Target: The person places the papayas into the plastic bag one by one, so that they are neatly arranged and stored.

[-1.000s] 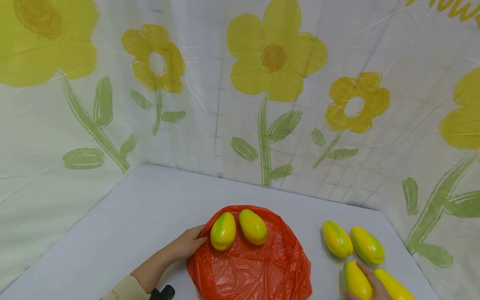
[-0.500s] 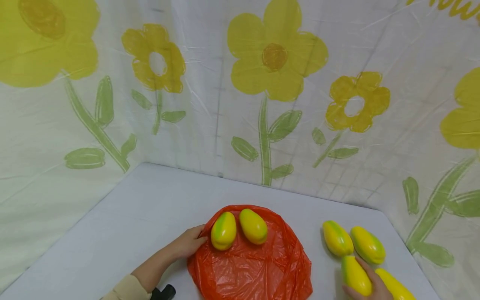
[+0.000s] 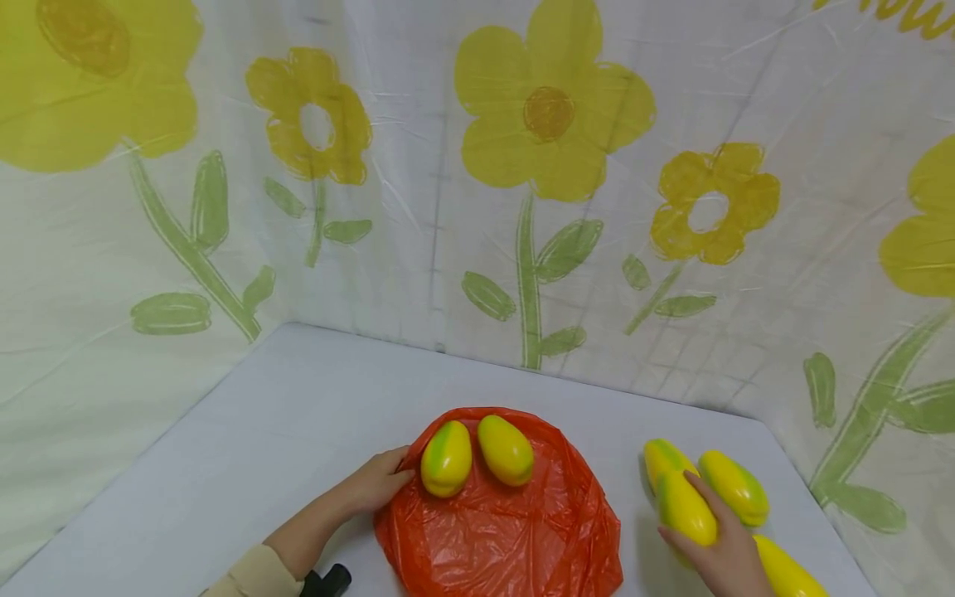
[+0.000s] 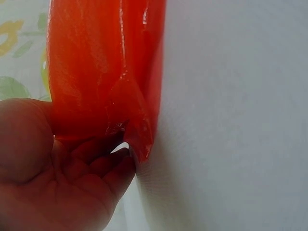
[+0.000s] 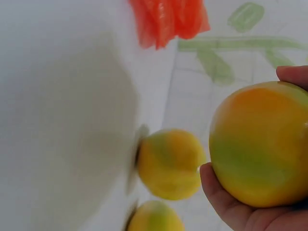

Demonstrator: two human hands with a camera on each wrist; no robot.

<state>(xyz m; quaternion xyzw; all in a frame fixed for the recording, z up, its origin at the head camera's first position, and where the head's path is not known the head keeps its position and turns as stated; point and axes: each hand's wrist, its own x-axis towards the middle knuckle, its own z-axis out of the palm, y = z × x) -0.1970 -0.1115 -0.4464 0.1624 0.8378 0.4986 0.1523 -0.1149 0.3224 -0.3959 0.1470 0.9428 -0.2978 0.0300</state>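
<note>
A red plastic bag (image 3: 515,539) lies spread open at the front middle of the table, with two yellow-green papayas, one on the left (image 3: 446,458) and one on the right (image 3: 506,450), at its far side. My left hand (image 3: 380,481) grips the bag's left rim; in the left wrist view the thumb and fingers close around the red film (image 4: 96,72). On the right, my right hand (image 3: 724,551) holds another papaya (image 3: 686,507) between thumb and fingers. In the right wrist view this held papaya (image 5: 260,144) is raised off the white surface.
Behind the held papaya lie two more papayas, one partly covered (image 3: 664,456) and one beside it (image 3: 734,487). Another papaya (image 3: 787,572) is at the right front, partly behind the hand. A flower-printed curtain (image 3: 403,249) borders the white table (image 3: 313,398). A black object (image 3: 328,580) sits by the left wrist.
My right hand has lifted the papaya and moved it up and slightly left in the head view, over the papaya behind it. The left hand and the bag have stayed in place.
</note>
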